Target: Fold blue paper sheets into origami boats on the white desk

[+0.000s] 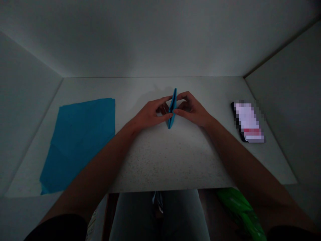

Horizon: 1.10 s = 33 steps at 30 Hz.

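Observation:
A narrow folded piece of blue paper (171, 117) stands on edge above the middle of the white table, long and pointed, with a slit between its layers. From the left, my left hand (156, 112) pinches it, thumb low and forefinger high on its side. My right hand (192, 108) grips the same folded paper from the right, its thumb near the left thumb and its forefinger at the upper part. Both hands are closed on the paper; the curled lower fingers are partly in shadow.
Flat blue paper sheets (85, 130) lie at the left, partly under my left forearm. A phone (248, 122) with a lit, blurred screen rests at the right. White walls enclose the table (173, 167) at the back and sides. Below its front edge, a green plastic bag (240, 211) shows.

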Tool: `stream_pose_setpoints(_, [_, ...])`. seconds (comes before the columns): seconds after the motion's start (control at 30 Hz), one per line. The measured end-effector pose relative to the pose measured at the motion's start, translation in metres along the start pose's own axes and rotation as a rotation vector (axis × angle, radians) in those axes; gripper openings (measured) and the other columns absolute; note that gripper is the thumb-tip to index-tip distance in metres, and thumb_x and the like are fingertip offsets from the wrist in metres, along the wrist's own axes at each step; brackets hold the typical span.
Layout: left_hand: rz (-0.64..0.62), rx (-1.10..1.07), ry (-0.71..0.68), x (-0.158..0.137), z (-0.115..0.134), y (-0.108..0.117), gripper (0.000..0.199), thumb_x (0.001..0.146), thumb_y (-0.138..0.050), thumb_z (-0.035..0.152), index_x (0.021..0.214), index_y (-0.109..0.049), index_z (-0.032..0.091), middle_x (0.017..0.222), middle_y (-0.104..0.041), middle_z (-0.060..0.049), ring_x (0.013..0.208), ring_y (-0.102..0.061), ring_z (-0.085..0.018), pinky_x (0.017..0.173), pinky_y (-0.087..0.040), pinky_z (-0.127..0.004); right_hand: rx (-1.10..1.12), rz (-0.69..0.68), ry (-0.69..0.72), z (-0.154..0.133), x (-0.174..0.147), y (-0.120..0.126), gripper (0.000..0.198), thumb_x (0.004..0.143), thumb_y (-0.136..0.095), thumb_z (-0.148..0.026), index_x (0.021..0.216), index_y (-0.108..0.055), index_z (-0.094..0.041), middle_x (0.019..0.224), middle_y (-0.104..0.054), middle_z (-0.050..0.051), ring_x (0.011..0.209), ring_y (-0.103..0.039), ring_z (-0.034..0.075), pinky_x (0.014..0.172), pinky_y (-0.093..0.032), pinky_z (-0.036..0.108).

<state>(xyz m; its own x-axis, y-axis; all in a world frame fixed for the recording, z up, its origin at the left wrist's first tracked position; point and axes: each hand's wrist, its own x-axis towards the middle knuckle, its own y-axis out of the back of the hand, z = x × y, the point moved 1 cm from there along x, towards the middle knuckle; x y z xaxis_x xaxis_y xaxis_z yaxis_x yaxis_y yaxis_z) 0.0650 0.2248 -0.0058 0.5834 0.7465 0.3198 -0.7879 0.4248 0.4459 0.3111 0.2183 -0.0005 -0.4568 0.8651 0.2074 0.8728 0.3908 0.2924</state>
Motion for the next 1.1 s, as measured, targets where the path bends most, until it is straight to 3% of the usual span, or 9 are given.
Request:
stream_pose_setpoints(0.57, [0.003,-0.008,0.001,-0.0001,0.0003,0.0006,0.069,0.096,-0.079,0.050,0.156,-0.064,0.020,0.094,-0.080,-0.004,0.079,-0.073,-0.015,0.075,-0.061,-0.025,-0.039,-0.006,-0.006,-0.0012,0.0000,-0.0002,0.061,0.088,-0.088,-0.066,0.123,-0.057,-0.027,0.102,-0.067,0.002,0.075,-0.063,0.015,0.060,-0.053,0.028])
stream_pose_setpoints(0.9, [0.011,0.014,0.026,0.0003,0.0030,0.0025,0.058,0.095,-0.074,0.036,0.150,-0.068,0.019,0.098,-0.079,-0.004,0.081,-0.071,-0.014,0.077,-0.061,-0.026,-0.036,0.000,-0.002,-0.0024,0.0006,0.0001,0.057,0.089,-0.088,-0.064,0.121,-0.058,-0.028,0.097,-0.066,0.001,0.074,-0.063,0.016,0.060,-0.053,0.030])
stream_pose_setpoints(1.1, [0.028,0.043,0.043,0.0006,0.0026,0.0048,0.059,0.094,-0.072,0.034,0.151,-0.067,0.019,0.095,-0.078,-0.003,0.079,-0.070,-0.014,0.077,-0.060,-0.026,-0.024,0.027,0.014,0.0003,0.0002,-0.0004,0.059,0.089,-0.088,-0.065,0.124,-0.058,-0.029,0.108,-0.064,0.003,0.073,-0.060,0.014,0.059,-0.052,0.030])
